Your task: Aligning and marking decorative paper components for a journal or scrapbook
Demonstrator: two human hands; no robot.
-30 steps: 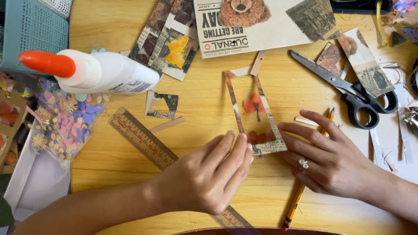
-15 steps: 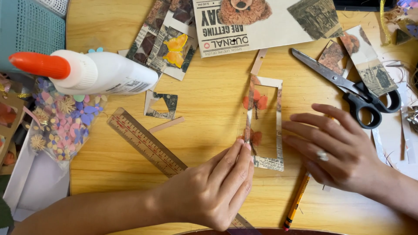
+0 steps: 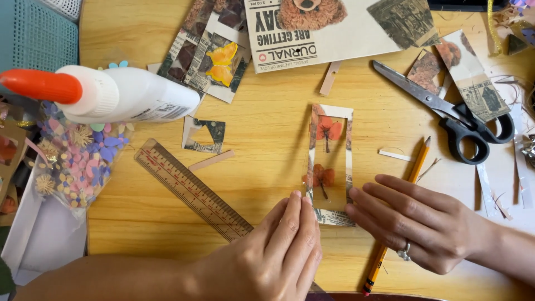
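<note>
A narrow paper frame with a clear window showing two pressed red flowers lies upright on the wooden table. My left hand rests at its lower left corner, fingertips touching the bottom edge. At the lower right corner my right hand, wearing a ring, presses its fingertips against the frame's side. A yellow pencil runs partly under my right hand.
A wooden ruler lies diagonally at left. A white glue bottle with orange cap lies on its side above a bag of paper flowers. Black scissors sit at right. Paper cutouts and a printed sheet fill the far edge.
The frame has swung from a tilt to nearly straight and sits further right. Both hands followed it, the fingertips settling at its bottom corners.
</note>
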